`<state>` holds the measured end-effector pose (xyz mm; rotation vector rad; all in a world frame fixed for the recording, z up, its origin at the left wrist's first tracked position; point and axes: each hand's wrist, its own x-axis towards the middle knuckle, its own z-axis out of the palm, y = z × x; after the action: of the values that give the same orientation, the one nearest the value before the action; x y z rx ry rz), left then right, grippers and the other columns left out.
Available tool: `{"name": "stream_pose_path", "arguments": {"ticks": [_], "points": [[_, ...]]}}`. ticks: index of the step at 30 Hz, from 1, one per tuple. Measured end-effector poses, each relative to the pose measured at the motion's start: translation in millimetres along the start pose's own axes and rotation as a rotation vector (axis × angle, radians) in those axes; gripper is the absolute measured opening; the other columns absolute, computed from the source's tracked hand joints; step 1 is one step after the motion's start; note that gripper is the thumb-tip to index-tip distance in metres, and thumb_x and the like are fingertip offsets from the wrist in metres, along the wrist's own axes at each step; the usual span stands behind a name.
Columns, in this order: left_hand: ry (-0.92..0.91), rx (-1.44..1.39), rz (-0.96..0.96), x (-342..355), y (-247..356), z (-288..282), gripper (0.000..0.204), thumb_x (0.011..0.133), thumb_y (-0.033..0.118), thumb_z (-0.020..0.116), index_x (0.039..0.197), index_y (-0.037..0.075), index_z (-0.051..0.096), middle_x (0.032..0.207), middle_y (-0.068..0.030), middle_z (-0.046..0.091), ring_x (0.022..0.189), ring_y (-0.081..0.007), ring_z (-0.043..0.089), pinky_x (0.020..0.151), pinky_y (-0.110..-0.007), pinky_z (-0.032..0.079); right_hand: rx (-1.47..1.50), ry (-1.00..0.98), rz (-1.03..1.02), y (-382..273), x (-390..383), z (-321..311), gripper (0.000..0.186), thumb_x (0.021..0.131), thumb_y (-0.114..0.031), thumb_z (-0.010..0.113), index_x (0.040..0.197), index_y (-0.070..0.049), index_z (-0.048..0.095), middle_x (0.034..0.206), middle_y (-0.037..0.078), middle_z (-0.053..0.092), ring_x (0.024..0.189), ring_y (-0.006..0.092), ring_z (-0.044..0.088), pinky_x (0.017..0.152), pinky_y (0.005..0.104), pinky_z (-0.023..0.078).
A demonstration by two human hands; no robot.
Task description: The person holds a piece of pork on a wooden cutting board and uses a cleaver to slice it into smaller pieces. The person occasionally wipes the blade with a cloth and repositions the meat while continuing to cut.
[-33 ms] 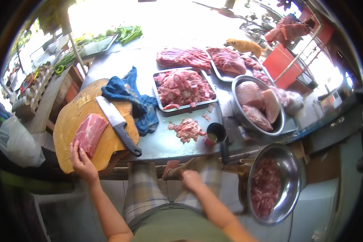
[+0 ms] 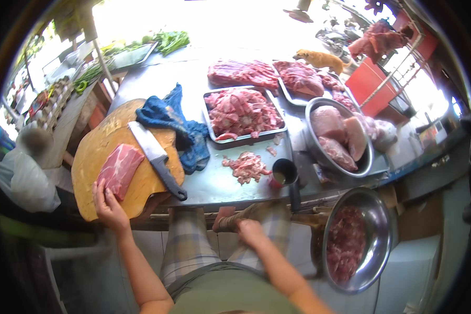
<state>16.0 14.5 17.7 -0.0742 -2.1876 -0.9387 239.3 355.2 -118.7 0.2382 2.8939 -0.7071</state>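
Observation:
My left hand [image 2: 110,206] touches the near end of a marbled raw meat slab [image 2: 119,170] with loosely spread fingers, on a worn wooden chopping block [image 2: 91,167]. A cleaver-like knife [image 2: 146,144] with a black handle lies right of the slab, beside a crumpled blue cloth [image 2: 193,146]. My right hand [image 2: 251,233] rests low on my crossed leg, fingers curled out of clear view. Just beyond it on the metal table [image 2: 209,191] are a small pile of meat scraps [image 2: 246,166] and a dark cup [image 2: 283,172].
Meat trays [image 2: 243,112] [image 2: 301,78], a large cut [image 2: 240,73] and a bowl of pork chunks [image 2: 329,128] cover the table's back and right. A metal basin of meat [image 2: 345,243] sits low right. Vegetables [image 2: 172,42] and egg cartons [image 2: 52,112] stand left; a tan dog [image 2: 319,57] is beyond.
The view has shifted slightly, so the table's contents sit a little farther right in the picture. A blurred round shape now shows at the far left. Both hands hold much the same pose.

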Motion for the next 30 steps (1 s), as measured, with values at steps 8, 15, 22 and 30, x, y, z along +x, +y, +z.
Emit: {"name": "stream_pose_path", "arguments": {"ticks": [8,15,22,30], "points": [[-0.017,-0.064,-0.015,0,2,0,0.027,0.1,0.008,0.053,0.121,-0.002,0.067,0.133,-0.0242,0.06,0.125,-0.0361,0.057,0.105,-0.042,0.043,0.025,0.01,0.017,-7,1,-8,0.016,0.08,-0.017,0.069,0.09,-0.004,0.065,0.09,0.019,0.069,0.087,0.0395,0.067,0.076,0.0499,0.053],[-0.018,-0.052,-0.007,1,1,1,0.027,0.099,0.005,0.053,0.122,-0.002,0.066,0.134,-0.0244,0.06,0.125,-0.0359,0.057,0.106,-0.042,0.042,0.05,-0.014,0.042,-8,1,-12,0.016,0.08,-0.017,0.07,0.089,-0.004,0.066,0.09,0.02,0.069,0.087,0.0392,0.067,0.076,0.05,0.053],[-0.023,-0.048,0.0,0,-1,1,0.027,0.099,0.006,0.053,0.122,-0.002,0.066,0.135,-0.0238,0.059,0.125,-0.0359,0.057,0.106,-0.042,0.042,0.049,0.009,0.053,-8,0,-9,0.015,0.079,-0.017,0.071,0.086,-0.003,0.069,0.09,0.02,0.07,0.086,0.039,0.068,0.076,0.0493,0.054],[-0.009,-0.053,-0.026,-1,1,0,0.027,0.101,0.008,0.052,0.121,-0.004,0.065,0.135,-0.0236,0.059,0.125,-0.0365,0.056,0.106,-0.042,0.042,0.034,-0.002,0.036,-5,1,-6,0.017,0.08,-0.018,0.071,0.084,-0.002,0.069,0.089,0.021,0.07,0.084,0.0392,0.068,0.076,0.0493,0.055]]}}
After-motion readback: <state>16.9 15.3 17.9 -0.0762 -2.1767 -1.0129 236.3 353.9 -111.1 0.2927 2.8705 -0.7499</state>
